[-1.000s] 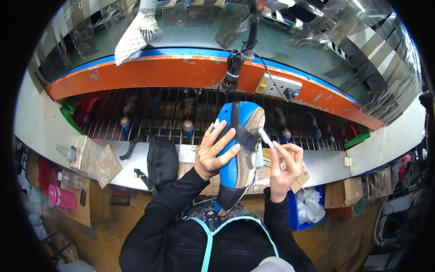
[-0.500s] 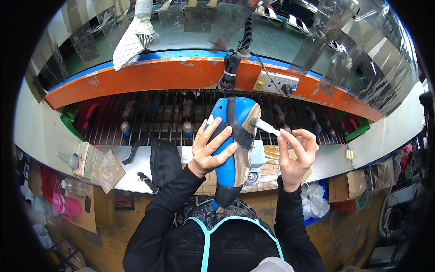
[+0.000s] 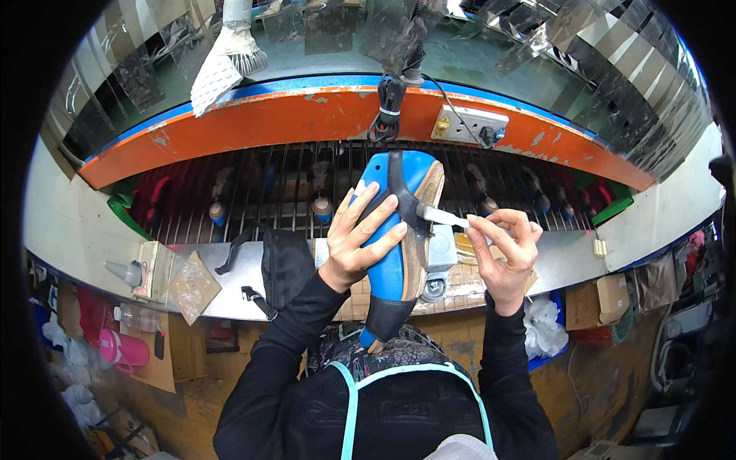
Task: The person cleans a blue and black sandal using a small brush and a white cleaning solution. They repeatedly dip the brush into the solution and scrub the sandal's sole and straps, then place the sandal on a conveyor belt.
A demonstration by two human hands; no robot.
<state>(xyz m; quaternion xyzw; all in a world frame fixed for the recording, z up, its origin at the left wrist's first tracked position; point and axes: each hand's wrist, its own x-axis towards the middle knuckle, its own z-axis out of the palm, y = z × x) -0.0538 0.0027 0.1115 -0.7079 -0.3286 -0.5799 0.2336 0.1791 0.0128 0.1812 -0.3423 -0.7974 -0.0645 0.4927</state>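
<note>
A blue shoe last (image 3: 387,272) stands tilted in front of my body, its black narrow end toward me. A black strap (image 3: 396,178) crosses its upper part, and a brown sole-side edge (image 3: 415,264) faces right. My left hand (image 3: 356,249) grips the last from the left, fingers spread across the blue surface. Between the thumb and fingers of my right hand (image 3: 506,257) is a small brush (image 3: 448,218) with a whitish handle. Its tip meets the strap's end at the last's right edge; the bristles are barely visible.
Beyond the last runs a rack of metal bars (image 3: 295,207) with several lasts below. Behind it is an orange beam (image 3: 253,126) with a socket strip (image 3: 469,125). A black pouch (image 3: 287,264) lies on the metal ledge, near a grey-white box (image 3: 441,253).
The brush tip has shifted from the brown edge just above the strap onto the strap's end. My left hand keeps its hold on the last. The whole view has shifted slightly.
</note>
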